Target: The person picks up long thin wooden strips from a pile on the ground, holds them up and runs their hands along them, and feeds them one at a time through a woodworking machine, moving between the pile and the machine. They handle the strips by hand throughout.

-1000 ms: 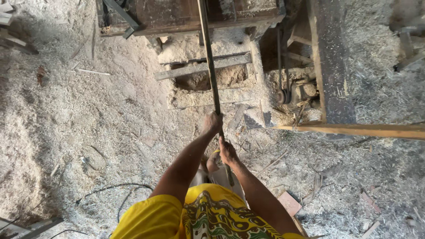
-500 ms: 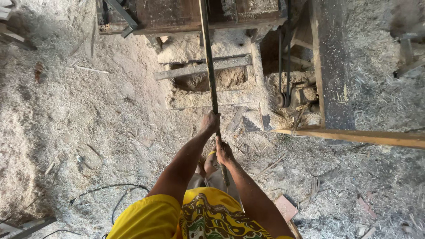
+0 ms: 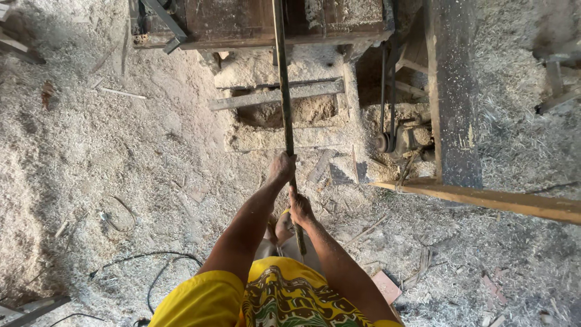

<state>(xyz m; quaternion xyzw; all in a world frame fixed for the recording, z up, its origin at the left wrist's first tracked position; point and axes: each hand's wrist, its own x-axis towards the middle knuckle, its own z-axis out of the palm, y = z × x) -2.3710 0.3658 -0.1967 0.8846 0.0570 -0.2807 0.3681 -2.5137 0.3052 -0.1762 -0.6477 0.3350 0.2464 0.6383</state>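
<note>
- So I had both hands on a long dark rod [image 3: 283,91], thin and straight, looked like metal bar stock to me. It ran from down by my lap straight out ahead, over the sawdust-caked frame and up across the dark wooden machine body [image 3: 254,21] at the top of the view.
- Left hand [image 3: 281,168] was wrapped shut around the rod further out, right hand [image 3: 299,209] clamped on it closer in, just behind the left one. Fingers fully closed on both.
- Judging by the look, it was stiff and fairly heavy for how thin it was, no sag along its length. Probably gritty rather than slick with all that dust about, so a two-fisted hold near the close end seemed the sensible place. The far end was out of frame, couldn't tell what it met.
- Room to move: the rod sat well apart from the drive belt [image 3: 387,91] and the small pulley [image 3: 382,142] on the right, with the grey crossbar [image 3: 275,97] passing under it.
- A pale wooden plank [image 3: 484,198] angled in from the right, near my right elbow side.
- Left side was open sawdust floor [image 3: 91,169], just a black cable [image 3: 151,257] looping near my knee.
</note>
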